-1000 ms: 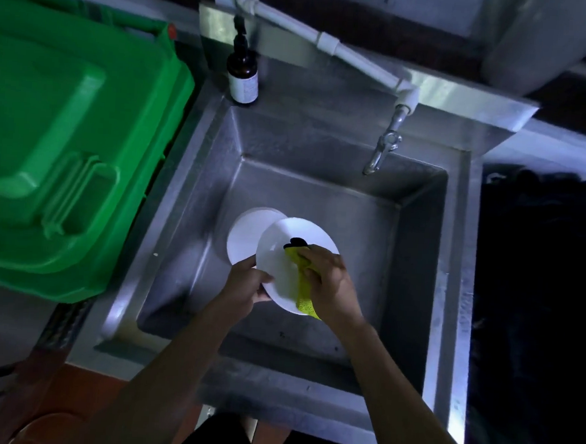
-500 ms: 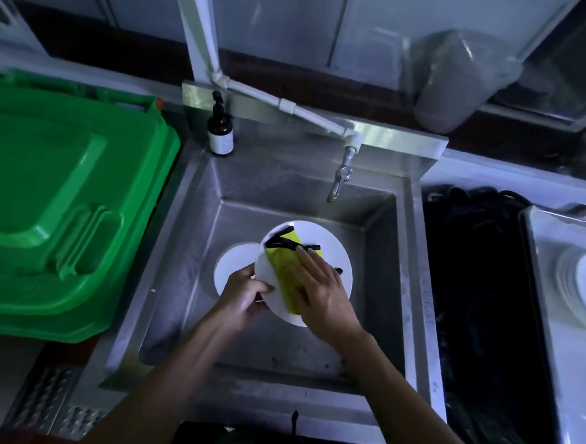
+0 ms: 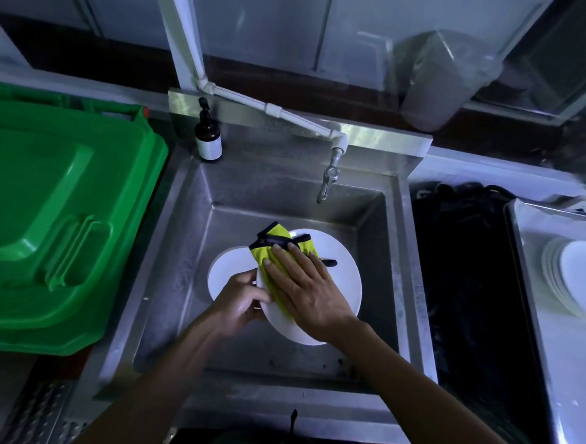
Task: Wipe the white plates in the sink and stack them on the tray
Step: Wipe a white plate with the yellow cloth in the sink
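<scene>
Over the steel sink (image 3: 187, 249) I hold a white plate (image 3: 343, 276). My left hand (image 3: 242, 297) grips its left rim. My right hand (image 3: 301, 287) lies flat on the plate's face with fingers straight, pressing a yellow cloth with black trim (image 3: 273, 244) against it. Another white plate (image 3: 228, 269) lies on the sink floor, partly hidden behind my left hand and the held plate. At the far right a stack of white plates (image 3: 576, 277) rests on a metal tray (image 3: 533, 305).
A green bin lid (image 3: 52, 214) fills the left side. A dark pump bottle (image 3: 207, 137) stands on the sink's back left corner. The tap (image 3: 328, 179) hangs over the back of the basin. A dark black area (image 3: 462, 283) separates sink and tray.
My right hand has flattened and slid the cloth up across the plate. The view has lifted and shifted right, bringing the tray with stacked plates into sight.
</scene>
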Demonstrator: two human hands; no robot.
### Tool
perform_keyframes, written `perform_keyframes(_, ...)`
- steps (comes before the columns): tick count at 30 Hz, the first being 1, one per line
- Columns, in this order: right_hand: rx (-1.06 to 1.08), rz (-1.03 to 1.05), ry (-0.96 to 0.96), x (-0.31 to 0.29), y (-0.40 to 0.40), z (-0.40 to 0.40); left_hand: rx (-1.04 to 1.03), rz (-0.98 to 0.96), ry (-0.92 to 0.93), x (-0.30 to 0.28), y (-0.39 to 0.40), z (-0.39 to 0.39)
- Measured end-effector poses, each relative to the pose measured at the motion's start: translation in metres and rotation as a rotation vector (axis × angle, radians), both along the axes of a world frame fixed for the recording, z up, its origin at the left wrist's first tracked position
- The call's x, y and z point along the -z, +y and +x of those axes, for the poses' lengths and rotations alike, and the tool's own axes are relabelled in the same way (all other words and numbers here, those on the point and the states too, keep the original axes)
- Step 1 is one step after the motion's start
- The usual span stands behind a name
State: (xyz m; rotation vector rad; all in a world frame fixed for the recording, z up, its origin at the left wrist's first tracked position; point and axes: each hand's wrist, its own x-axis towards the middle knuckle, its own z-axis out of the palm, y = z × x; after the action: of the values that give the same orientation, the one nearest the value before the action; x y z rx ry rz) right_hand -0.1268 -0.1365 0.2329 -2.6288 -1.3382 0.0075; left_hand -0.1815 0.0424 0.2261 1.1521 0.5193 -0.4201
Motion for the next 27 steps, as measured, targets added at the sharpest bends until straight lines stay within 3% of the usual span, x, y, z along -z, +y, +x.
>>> perform_keyframes(14, 0.342, 0.081, 0.097, -0.015, 0.001, 0.028, -0.206, 0.016, -0.028, -0.012, -0.009, -0.013)
perform_keyframes(27, 0.550, 0.064, 0.125, -0.008, -0.013, 0.000, -0.347, -0.041, -0.033, -0.012, -0.015, -0.009)
